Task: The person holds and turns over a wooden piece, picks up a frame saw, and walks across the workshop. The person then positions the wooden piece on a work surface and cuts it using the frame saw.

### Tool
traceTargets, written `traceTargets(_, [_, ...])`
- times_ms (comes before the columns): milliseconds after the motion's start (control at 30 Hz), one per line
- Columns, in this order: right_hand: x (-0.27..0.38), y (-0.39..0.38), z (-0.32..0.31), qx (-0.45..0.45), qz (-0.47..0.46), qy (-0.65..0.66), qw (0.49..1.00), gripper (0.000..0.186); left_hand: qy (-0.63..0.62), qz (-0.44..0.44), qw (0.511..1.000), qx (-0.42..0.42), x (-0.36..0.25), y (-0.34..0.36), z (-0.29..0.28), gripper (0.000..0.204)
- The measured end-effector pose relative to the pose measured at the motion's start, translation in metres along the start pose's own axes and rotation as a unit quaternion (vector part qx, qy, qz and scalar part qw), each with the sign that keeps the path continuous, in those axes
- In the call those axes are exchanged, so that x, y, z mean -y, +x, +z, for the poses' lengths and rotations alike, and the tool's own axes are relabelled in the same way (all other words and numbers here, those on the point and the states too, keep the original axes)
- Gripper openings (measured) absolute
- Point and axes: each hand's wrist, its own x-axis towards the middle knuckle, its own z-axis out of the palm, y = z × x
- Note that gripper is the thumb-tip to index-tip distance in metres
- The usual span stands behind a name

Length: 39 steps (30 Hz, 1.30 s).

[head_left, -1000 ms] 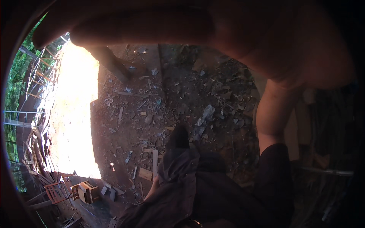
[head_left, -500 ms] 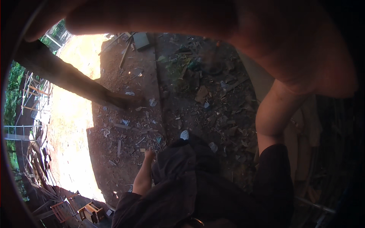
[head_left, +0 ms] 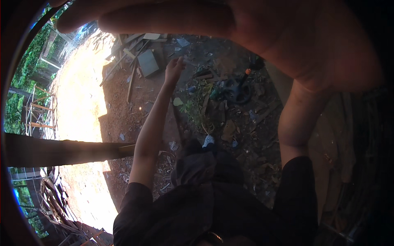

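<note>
My right hand (head_left: 283, 45) is raised very close to the camera and covers the upper right. Its fingers stretch out toward the left, and nothing shows in its grasp. Ahead of my body, my left hand (head_left: 175, 70) reaches out over the littered ground, fingers slightly bent and seemingly holding nothing. Just left of it lies a grey block (head_left: 148, 63). To its right rests a black, wheel-like ring with spokes (head_left: 237, 92), with an orange band (head_left: 248, 71) on the part above it. Green weeds (head_left: 197, 110) grow between the two.
A thick wooden post (head_left: 61, 153) juts in from the left. Planks (head_left: 130, 84) lie beyond the grey block, and a pile of scrap wood (head_left: 55, 197) sits at the lower left. My patterned shoe (head_left: 208, 140) stands on dirt strewn with debris. A mesh fence (head_left: 65, 47) runs at the far left.
My left hand has swung forward and up from beside my body. I have stepped ahead, so the post now appears lower and the black ring shows clearly. My right hand stays raised.
</note>
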Motion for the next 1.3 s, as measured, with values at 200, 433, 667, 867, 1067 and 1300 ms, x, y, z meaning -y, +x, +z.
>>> traceTargets(200, [-0.075, 0.073, -0.072, -0.028, 0.01, -0.011, 0.999, 0.111, 0.093, 0.008, 0.995, 0.042, 0.076, 0.205, 0.027, 0.054])
traceTargets(433, [-0.159, 0.144, -0.187, -0.08, 0.0, -0.056, 0.995, 0.112, 0.205, -0.052, 0.974, 0.083, 0.141, 0.422, 0.074, 0.062])
traceTargets(667, [-0.263, 0.171, -0.292, -0.146, 0.008, -0.1, 0.984, 0.112, 0.22, -0.024, 0.958, 0.18, 0.21, 0.518, 0.153, 0.081])
traceTargets(867, [-0.396, 0.209, -0.316, -0.136, 0.031, -0.083, 0.987, 0.112, 0.252, 0.016, 0.948, 0.195, 0.308, 0.572, 0.173, 0.08])
traceTargets(1067, [-0.364, 0.187, -0.363, -0.131, 0.058, -0.093, 0.985, 0.112, 0.25, -0.017, 0.966, 0.067, 0.32, 0.574, 0.193, 0.059])
traceTargets(1300, [-0.34, 0.183, -0.391, -0.087, 0.086, -0.022, 0.992, 0.113, 0.172, 0.005, 0.984, -0.055, 0.229, 0.472, 0.112, 0.045])
